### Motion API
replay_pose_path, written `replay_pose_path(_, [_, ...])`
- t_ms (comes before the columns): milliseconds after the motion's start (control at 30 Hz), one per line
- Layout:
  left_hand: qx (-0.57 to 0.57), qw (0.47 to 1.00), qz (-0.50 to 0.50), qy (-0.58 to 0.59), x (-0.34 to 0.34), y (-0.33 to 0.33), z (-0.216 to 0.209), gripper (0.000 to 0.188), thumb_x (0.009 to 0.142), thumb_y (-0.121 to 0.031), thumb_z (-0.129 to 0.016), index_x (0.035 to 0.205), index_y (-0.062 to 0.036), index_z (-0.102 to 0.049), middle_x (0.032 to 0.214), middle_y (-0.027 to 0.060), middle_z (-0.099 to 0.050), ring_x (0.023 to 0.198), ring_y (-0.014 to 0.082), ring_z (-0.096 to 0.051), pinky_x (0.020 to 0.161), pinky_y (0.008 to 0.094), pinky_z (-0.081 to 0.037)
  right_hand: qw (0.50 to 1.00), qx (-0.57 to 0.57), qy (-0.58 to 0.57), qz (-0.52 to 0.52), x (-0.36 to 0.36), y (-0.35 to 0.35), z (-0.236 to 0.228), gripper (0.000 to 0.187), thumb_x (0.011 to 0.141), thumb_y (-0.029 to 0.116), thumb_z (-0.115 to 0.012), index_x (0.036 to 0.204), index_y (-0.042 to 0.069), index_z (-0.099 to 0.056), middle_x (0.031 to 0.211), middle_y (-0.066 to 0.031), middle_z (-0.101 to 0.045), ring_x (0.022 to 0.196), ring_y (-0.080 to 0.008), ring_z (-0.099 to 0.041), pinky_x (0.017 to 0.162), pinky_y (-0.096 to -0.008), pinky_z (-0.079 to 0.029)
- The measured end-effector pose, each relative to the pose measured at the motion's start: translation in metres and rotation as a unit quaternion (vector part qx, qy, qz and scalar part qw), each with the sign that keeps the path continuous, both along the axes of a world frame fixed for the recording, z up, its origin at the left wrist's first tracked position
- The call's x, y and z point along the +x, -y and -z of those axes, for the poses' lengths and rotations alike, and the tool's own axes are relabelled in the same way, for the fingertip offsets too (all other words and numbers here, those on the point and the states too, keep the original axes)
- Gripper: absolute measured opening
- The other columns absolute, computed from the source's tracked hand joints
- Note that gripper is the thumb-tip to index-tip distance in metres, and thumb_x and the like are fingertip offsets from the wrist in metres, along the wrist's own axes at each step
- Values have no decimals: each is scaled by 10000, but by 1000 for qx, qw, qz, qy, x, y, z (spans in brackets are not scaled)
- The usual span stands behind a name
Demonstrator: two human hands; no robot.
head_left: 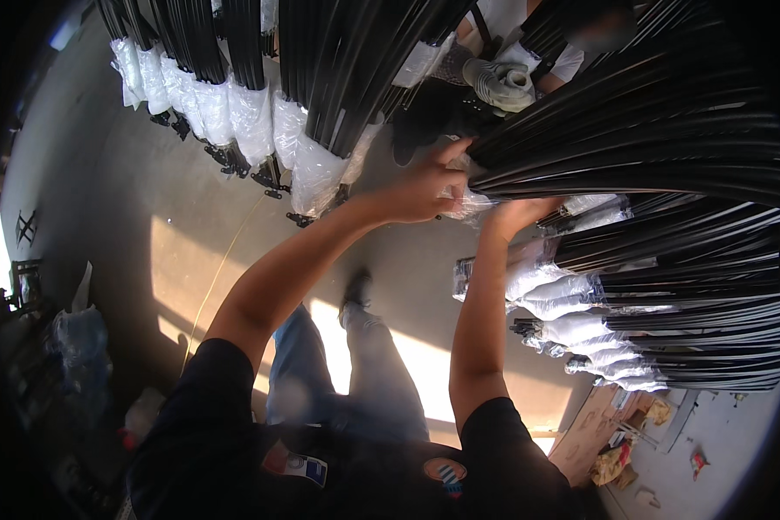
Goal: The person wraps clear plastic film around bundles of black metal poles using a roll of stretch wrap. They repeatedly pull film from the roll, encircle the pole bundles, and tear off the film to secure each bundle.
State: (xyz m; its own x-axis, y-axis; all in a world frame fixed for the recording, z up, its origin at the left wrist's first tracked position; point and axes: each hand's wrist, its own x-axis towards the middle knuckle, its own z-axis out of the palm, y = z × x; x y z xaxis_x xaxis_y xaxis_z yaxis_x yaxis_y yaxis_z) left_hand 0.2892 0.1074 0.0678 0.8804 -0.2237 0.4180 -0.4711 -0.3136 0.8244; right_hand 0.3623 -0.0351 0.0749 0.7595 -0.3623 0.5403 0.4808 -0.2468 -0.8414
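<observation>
A thick bundle of long, thin black rods (633, 143) reaches in from the right, its near end in front of me. My left hand (429, 188) is closed at that end, fingers curled on crumpled clear plastic wrap (468, 204). Against the near underside of the same bundle, my right hand (520, 215) is closed around the rods just right of the wrap; its fingertips are partly hidden. Beyond the bundle, another person's white sleeve (568, 62) shows, beside a pale ribbed shape (500, 84) that looks like a gloved hand.
More black bundles (321, 82) with plastic-wrapped ends (321, 173) stand in a row at the upper left. Others lie stacked on the right, their wrapped ends (572, 299) facing me. A thin yellow line (225, 256) crosses the grey floor (121, 199). Scraps and cardboard (611, 464) lie lower right.
</observation>
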Motion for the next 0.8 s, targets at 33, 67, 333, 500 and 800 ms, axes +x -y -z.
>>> replay_pose_path(33, [-43, 999, 5, -18, 3, -2, 1, 150, 748, -172, -594, 773, -58, -499, 1327, 209, -295, 1296, 349, -116, 994, 480, -187, 999, 17, 7, -48, 4, 3, 2, 517, 712, 225, -648, 1074, -81, -442, 1067, -178, -455, 1002, -231, -448, 866, -335, -381])
replay_pose_path(67, [-87, 996, 9, -37, 4, -3, 2, 105, 758, -122, -572, 760, -54, -491, 1331, 212, -291, 1295, 334, -155, 995, 459, -210, 995, 34, 15, -96, 6, 5, 4, 503, 706, 214, -649, 1064, -78, -451, 1057, -169, -464, 998, -224, -445, 865, -332, -379])
replay_pose_path(333, [-175, 980, -89, -19, 17, -11, 17, 59, 834, -80, -472, 805, -29, -485, 1053, 119, -509, 1039, 166, -432, 871, 285, -335, 946, 207, -65, -241, 29, 23, 17, 713, 543, -24, -642, 1180, 0, -323, 1072, -74, -435, 978, -164, -432, 890, -263, -338])
replay_pose_path(500, [-265, 954, -125, -69, 34, -4, 20, 115, 861, -109, -462, 795, -27, -509, 796, 20, -514, 710, 74, -449, 656, 213, -377, 930, 187, -97, -302, 40, 16, 24, 696, 587, 34, -676, 1201, 20, -347, 1100, -55, -434, 985, -174, -443, 895, -274, -345])
replay_pose_path(800, [-382, 903, -99, -171, 24, 4, 13, 710, 589, 6, -723, 1183, -46, -338, 948, 79, -495, 831, 162, -567, 736, 288, -440, 832, 294, -183, -434, 47, 9, 29, 615, 686, 113, -670, 1220, 35, -374, 1135, -35, -438, 1014, -178, -456, 876, -317, -385])
